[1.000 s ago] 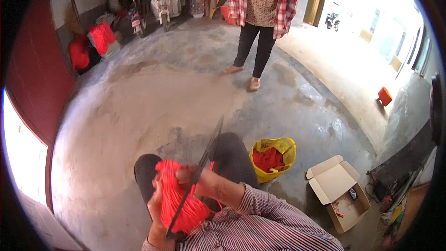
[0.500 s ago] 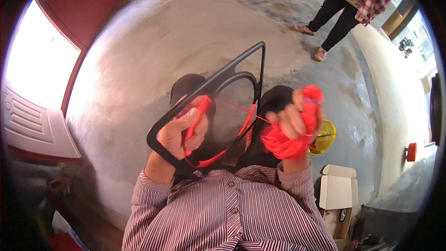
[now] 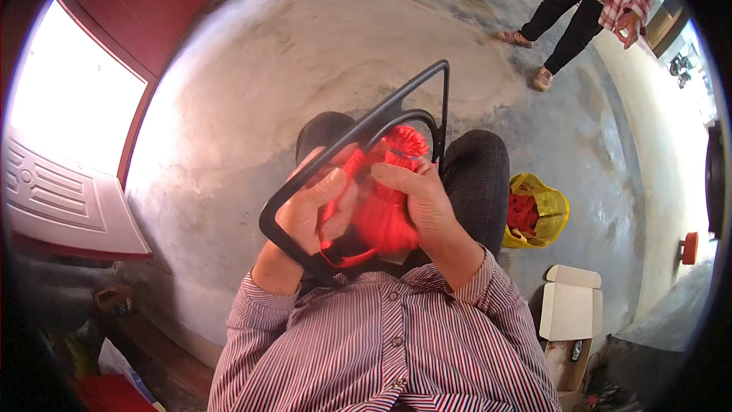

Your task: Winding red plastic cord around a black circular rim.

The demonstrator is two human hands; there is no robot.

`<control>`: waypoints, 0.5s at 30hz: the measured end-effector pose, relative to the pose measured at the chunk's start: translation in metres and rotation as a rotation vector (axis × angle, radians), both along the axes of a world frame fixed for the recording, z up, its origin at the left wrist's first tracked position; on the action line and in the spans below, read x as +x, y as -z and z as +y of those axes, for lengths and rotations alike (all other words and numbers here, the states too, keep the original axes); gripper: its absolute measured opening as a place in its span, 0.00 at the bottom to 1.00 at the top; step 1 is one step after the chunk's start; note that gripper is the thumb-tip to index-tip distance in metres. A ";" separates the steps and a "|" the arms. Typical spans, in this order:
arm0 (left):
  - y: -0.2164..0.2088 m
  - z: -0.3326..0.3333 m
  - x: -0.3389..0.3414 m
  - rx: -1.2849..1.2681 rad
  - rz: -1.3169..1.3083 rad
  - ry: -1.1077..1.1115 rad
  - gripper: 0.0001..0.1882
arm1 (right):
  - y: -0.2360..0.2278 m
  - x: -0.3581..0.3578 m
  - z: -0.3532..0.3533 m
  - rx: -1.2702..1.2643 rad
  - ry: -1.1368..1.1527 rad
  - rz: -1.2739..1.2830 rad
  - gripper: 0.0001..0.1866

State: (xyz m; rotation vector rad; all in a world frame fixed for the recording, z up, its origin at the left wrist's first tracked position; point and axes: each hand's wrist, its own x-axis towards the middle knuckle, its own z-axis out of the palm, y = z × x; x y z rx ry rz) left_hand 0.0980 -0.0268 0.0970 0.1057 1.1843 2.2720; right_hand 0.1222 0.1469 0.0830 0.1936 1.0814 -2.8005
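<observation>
A black flat frame (image 3: pixel 396 111) with a rounded inner opening rests tilted over my knees. My left hand (image 3: pixel 313 210) grips its lower left edge, with red cord looped around the frame beside the fingers. My right hand (image 3: pixel 423 198) is closed on a thick bundle of red cord (image 3: pixel 385 217), held against the middle of the frame. The bundle's top end (image 3: pixel 404 141) pokes up inside the frame's opening. Both striped sleeves come in from below.
A yellow bag (image 3: pixel 537 210) with red cord in it sits on the concrete floor right of my knee. An open cardboard box (image 3: pixel 568 313) lies at lower right. A person (image 3: pixel 587 0) stands at upper right. A red door (image 3: pixel 145 8) and bright doorway are on the left.
The red bundle has moved from the frame's right side to its middle, with my right hand. Both hands are now close together. The camera has tilted slightly.
</observation>
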 end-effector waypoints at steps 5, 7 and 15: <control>-0.001 0.000 0.002 -0.024 0.015 -0.015 0.22 | 0.003 -0.010 -0.014 -0.030 0.100 -0.021 0.08; -0.001 0.000 0.002 0.004 0.035 0.009 0.22 | 0.005 -0.012 -0.011 -0.021 0.051 0.032 0.08; 0.003 0.004 0.002 0.029 0.086 0.012 0.22 | 0.003 -0.011 -0.006 -0.001 -0.062 0.088 0.07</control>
